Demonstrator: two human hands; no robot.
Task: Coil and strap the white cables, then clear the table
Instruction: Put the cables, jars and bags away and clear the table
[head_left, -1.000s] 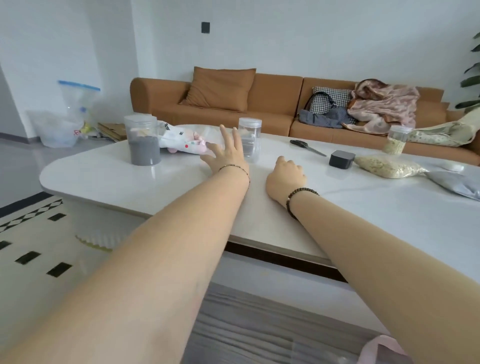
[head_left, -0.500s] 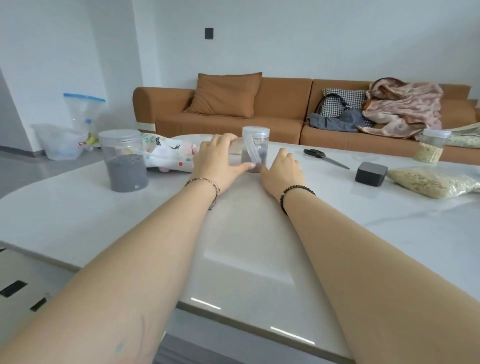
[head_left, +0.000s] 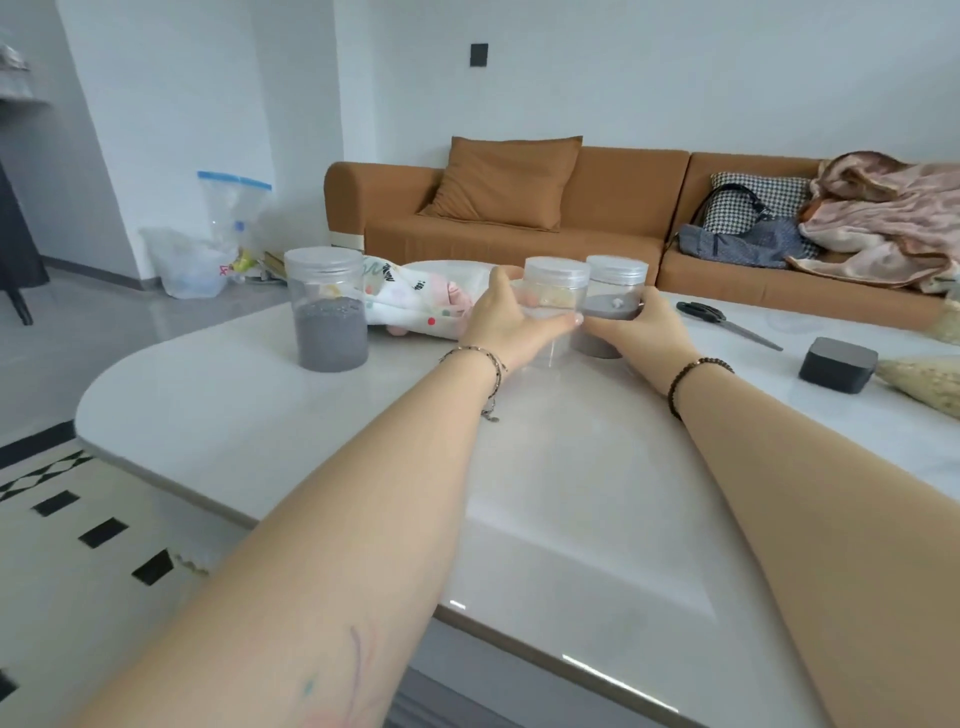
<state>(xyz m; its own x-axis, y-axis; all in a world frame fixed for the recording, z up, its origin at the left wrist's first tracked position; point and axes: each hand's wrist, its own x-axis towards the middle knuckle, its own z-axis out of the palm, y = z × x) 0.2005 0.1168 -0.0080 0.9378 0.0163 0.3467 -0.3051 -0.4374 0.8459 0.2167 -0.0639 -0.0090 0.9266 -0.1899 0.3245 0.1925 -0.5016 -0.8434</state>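
Two small clear plastic jars stand side by side on the white table (head_left: 270, 431). My left hand (head_left: 506, 322) grips the nearer, nearly empty jar (head_left: 556, 291), thumb across its front. My right hand (head_left: 636, 330) holds the second jar (head_left: 615, 286), which has grey grains in its bottom. A taller jar (head_left: 327, 306) half full of grey grains stands apart to the left. No white cable shows in this view.
A patterned soft bundle (head_left: 415, 299) lies behind my left hand. Black scissors (head_left: 727, 325), a dark small box (head_left: 837, 364) and a bag of pale grain (head_left: 924, 379) sit on the right. An orange sofa (head_left: 519, 218) lies beyond the table.
Both hands reached further forward. My left hand has closed round a clear jar and my right hand round the grey-filled jar beside it. The view moved closer to the table.
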